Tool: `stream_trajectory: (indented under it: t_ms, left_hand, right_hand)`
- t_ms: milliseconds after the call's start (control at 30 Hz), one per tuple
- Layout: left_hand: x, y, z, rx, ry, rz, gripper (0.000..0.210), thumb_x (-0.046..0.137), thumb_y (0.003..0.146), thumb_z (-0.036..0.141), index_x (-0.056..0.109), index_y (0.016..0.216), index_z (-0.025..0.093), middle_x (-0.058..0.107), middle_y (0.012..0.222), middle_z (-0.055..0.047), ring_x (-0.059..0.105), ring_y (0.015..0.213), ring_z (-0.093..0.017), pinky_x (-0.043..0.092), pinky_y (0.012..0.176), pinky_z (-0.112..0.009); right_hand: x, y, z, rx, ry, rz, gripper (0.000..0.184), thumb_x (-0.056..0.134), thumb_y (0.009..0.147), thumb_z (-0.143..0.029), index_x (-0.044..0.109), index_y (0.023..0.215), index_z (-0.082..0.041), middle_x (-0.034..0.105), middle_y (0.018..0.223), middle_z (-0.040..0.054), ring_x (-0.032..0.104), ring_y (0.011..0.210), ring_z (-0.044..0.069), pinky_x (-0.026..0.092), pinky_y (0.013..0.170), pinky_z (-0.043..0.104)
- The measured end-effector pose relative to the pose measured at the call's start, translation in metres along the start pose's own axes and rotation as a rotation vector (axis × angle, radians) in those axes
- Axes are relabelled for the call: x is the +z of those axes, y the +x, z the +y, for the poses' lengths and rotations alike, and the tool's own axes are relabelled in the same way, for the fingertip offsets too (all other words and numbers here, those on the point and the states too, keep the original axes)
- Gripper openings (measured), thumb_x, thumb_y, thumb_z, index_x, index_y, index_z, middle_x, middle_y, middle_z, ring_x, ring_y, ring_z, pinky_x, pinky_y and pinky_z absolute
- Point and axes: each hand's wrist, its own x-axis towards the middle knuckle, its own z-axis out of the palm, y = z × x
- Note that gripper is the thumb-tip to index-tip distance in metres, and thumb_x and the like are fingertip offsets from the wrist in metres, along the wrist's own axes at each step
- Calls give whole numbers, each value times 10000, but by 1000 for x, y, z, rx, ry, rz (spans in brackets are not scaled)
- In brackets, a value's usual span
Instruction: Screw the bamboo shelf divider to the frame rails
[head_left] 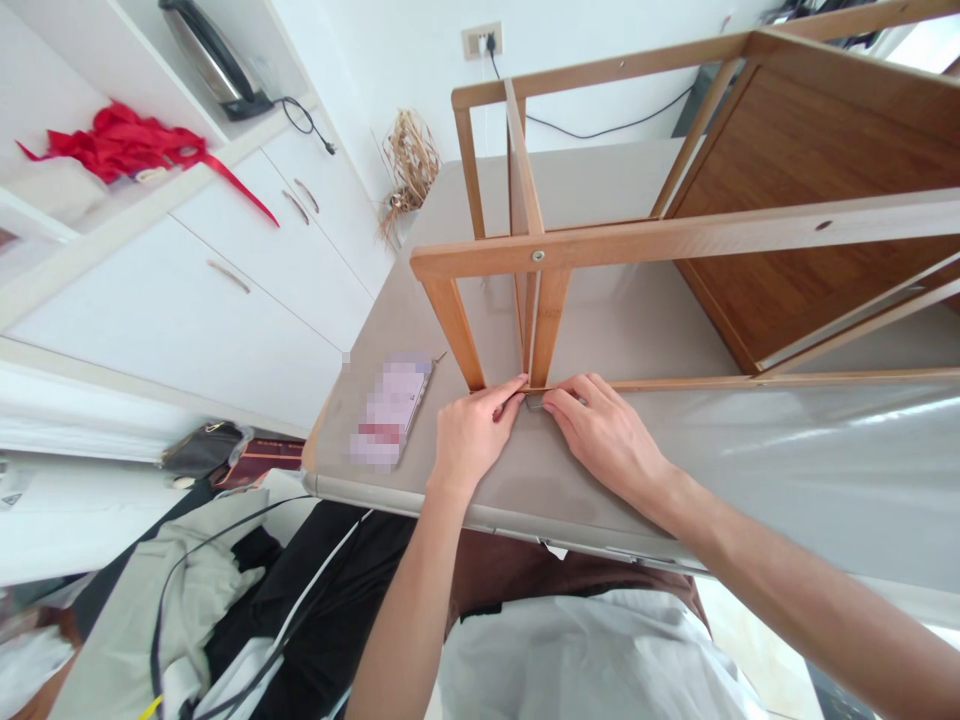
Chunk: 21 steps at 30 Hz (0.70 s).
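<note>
A wooden shelf frame [480,258] lies on its side on the grey table. A screw [538,256] shows in its upper rail. My left hand [474,430] has thumb and fingers pinched together at the lower rail, below the cross panel. Just right of it, my right hand [600,425] is closed, its thumb and fingertips on a small bent metal hex key [534,403] by the same joint. The key's far end is hidden by the rail and fingers. A phone-like flat item [394,410], blurred, lies on the table to the left.
The grey table [810,470] ends close to my body. A brown wooden panel [825,170] slants inside the frame. Dried plant stalks [411,160] stand by the wall. White cabinets at left hold a kettle [214,60] and red ribbon [127,145]. Clothes and cables lie below left.
</note>
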Motion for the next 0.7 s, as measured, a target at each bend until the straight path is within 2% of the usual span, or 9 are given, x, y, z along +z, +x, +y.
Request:
stream_trajectory:
  t_ms: [433, 700]
  left_hand:
    - [1, 0, -1, -1, -3, 7, 280, 601, 955, 338, 715, 1208, 375, 735, 771, 32, 590, 624, -107, 331, 605, -236]
    - [0, 1, 0, 8, 22, -5, 283, 600, 956, 339, 712, 1215, 372, 731, 779, 27, 604, 644, -111, 323, 600, -240]
  right_hand:
    - [-1, 0, -2, 1, 64, 7, 182, 464, 974, -112, 628, 978, -192, 564, 996, 74, 457, 898, 204, 429, 761, 297]
    - [-3, 0, -4, -42, 5, 13, 184, 468, 955, -77, 620, 1004, -169, 555, 1025, 92, 452, 920, 214, 437, 758, 301]
